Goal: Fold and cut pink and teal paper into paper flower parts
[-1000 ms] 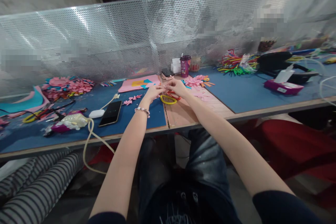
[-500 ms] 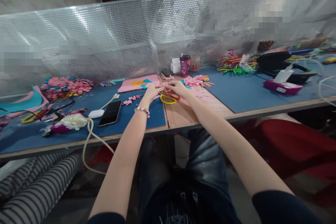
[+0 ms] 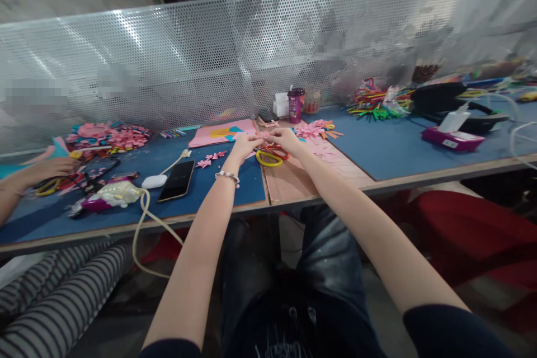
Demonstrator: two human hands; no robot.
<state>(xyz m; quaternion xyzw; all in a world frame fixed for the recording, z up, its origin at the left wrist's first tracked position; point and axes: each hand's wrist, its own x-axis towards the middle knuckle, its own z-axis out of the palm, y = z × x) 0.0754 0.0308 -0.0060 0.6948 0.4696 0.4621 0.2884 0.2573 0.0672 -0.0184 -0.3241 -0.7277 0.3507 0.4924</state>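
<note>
My left hand (image 3: 245, 145) and my right hand (image 3: 287, 139) meet over the table, fingertips closed together on a small pink paper piece (image 3: 263, 135). Its exact shape is mostly hidden by the fingers. Just below them lie scissors (image 3: 269, 158) with yellow and red-orange handles. Left of my left hand is a stack of pink sheets (image 3: 203, 135) with yellow and blue paper on top. Small pink cut pieces (image 3: 205, 163) rest on the blue mat nearby. To the right of my right hand sits a pile of pink cut paper (image 3: 312, 130).
A phone (image 3: 177, 181), a white earbud case (image 3: 154, 181) and a looping cable (image 3: 145, 212) lie at left. Another person's hand (image 3: 56, 168) reaches in there, near a large paper pile (image 3: 107, 137). A purple cup (image 3: 296, 106) stands behind; colourful strips (image 3: 375, 102) and a purple box (image 3: 453, 139) lie right.
Another person's hand and forearm have come in from the left edge, over the table. My two hands stay almost in place, still holding the pink paper piece.
</note>
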